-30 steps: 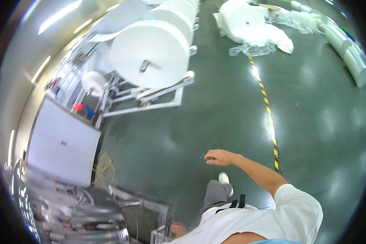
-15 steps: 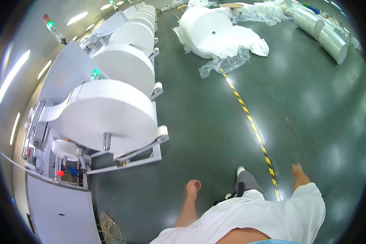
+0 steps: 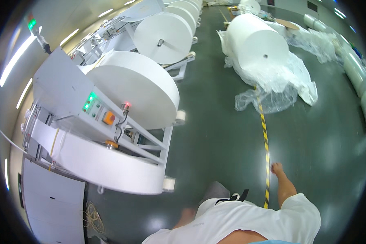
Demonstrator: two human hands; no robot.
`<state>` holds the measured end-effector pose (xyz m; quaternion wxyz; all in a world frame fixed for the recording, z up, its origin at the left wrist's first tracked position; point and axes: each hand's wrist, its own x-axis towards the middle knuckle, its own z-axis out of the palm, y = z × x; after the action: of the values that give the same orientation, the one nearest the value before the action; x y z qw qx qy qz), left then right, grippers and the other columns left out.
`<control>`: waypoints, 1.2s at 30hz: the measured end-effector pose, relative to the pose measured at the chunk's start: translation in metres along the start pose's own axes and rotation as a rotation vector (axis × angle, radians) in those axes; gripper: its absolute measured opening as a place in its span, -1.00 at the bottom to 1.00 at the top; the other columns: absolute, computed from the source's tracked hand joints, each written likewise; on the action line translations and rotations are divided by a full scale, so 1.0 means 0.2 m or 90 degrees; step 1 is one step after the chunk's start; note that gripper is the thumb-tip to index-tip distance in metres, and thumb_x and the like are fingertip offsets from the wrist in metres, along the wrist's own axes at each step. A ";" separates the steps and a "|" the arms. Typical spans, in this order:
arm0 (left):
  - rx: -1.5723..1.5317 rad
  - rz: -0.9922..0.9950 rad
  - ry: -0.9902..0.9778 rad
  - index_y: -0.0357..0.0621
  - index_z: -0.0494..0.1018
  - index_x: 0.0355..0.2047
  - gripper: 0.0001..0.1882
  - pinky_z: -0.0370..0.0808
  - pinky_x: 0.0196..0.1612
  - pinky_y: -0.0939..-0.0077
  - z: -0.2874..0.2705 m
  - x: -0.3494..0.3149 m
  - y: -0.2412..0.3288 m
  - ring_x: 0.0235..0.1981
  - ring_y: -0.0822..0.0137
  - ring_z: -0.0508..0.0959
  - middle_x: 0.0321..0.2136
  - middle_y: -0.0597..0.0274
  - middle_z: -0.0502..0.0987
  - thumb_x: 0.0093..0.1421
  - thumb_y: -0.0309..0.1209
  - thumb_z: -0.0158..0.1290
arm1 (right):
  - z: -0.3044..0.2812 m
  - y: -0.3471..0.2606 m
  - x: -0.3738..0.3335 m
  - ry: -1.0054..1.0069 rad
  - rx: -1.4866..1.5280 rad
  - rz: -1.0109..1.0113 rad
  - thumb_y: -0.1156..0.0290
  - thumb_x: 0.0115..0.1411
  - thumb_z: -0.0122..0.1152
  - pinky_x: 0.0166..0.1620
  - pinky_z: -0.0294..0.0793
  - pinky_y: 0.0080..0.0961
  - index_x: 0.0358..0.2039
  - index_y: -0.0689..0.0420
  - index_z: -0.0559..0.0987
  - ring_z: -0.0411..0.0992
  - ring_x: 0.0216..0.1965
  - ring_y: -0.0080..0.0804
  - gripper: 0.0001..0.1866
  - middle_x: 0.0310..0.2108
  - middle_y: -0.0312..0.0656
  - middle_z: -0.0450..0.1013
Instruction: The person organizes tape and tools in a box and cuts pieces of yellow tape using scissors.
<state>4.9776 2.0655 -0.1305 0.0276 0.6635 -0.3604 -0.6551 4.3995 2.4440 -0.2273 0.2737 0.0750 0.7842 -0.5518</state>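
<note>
My right hand (image 3: 277, 168) hangs out in front of my body over the green floor, beside the yellow-and-black striped floor line. Its fingers look curled in, with nothing seen in them. Low at my left side, my left hand (image 3: 187, 214) is smeared by motion, so its fingers cannot be made out. Nearest to it is a wide white roll of sheet material (image 3: 110, 168) mounted on a machine, well apart from the hand. No thing is touched by the right hand.
On the left stands a row of white machines with large rolls (image 3: 140, 87), green lights and an orange switch box (image 3: 109, 118). Ahead, a big white roll (image 3: 256, 44) rests on crumpled clear plastic (image 3: 272, 99) across the striped line (image 3: 266, 150). A coiled hose (image 3: 92, 217) lies lower left.
The machines and the big roll ahead have come nearer as I walk forward. My right hand has swung forward and inward; my left hand has dropped back toward my body.
</note>
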 end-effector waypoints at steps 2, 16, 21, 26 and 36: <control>0.191 0.045 -0.010 -0.18 0.64 -0.12 -0.77 0.69 -0.17 0.10 0.26 0.21 0.23 -0.23 0.09 0.73 -0.20 -0.04 0.71 0.41 -0.32 0.09 | 0.31 -0.83 0.71 -0.111 -0.162 -0.292 0.21 0.50 0.12 -0.48 0.45 -0.43 -0.32 0.19 0.62 0.46 -0.54 -0.50 -0.66 -0.52 -0.26 0.49; -0.078 0.176 -0.177 -0.14 0.62 -0.20 -0.79 0.53 -0.41 0.52 2.22 2.13 3.82 -0.49 0.38 0.62 -0.41 0.19 0.69 0.43 -0.28 0.09 | 0.87 -1.67 2.50 -0.110 -0.129 0.425 0.16 0.49 0.20 -0.49 0.52 -0.27 -0.25 0.18 0.64 0.52 -0.56 -0.33 -0.68 -0.52 -0.19 0.53; -0.007 0.352 -0.240 -0.21 0.59 -0.08 -0.75 0.66 -0.26 0.43 3.06 2.70 5.29 -0.26 0.35 0.72 -0.25 0.15 0.72 0.50 -0.27 0.09 | 0.90 -2.22 3.32 -0.020 -0.156 0.519 0.16 0.47 0.18 -0.46 0.51 -0.25 -0.33 0.17 0.64 0.51 -0.55 -0.32 -0.65 -0.53 -0.17 0.54; 0.067 0.191 -0.113 -0.19 0.66 -0.15 -0.79 0.67 -0.22 0.32 3.58 3.24 6.04 -0.29 0.24 0.73 -0.26 0.08 0.74 0.44 -0.34 0.11 | 1.19 -3.31 4.92 -0.030 -0.360 0.236 0.16 0.44 0.16 -0.42 0.51 -0.24 -0.40 0.17 0.64 0.50 -0.54 -0.32 -0.63 -0.55 -0.14 0.55; 0.318 0.134 -0.054 -0.15 0.76 -0.23 -0.69 0.62 -0.16 0.03 4.37 4.19 7.48 -0.25 0.06 0.73 -0.29 -0.05 0.74 0.27 -0.18 0.20 | 3.37 -6.23 7.43 -0.371 -0.187 -0.402 0.18 0.55 0.12 -0.25 0.57 -0.36 -0.22 0.16 0.66 0.56 -0.37 -0.44 -0.67 -0.38 -0.24 0.61</control>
<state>3.4402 0.9094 -0.2039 -0.0844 0.5803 -0.5789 -0.5666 2.8621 1.0858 -0.1231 0.3090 -0.3662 0.7290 -0.4889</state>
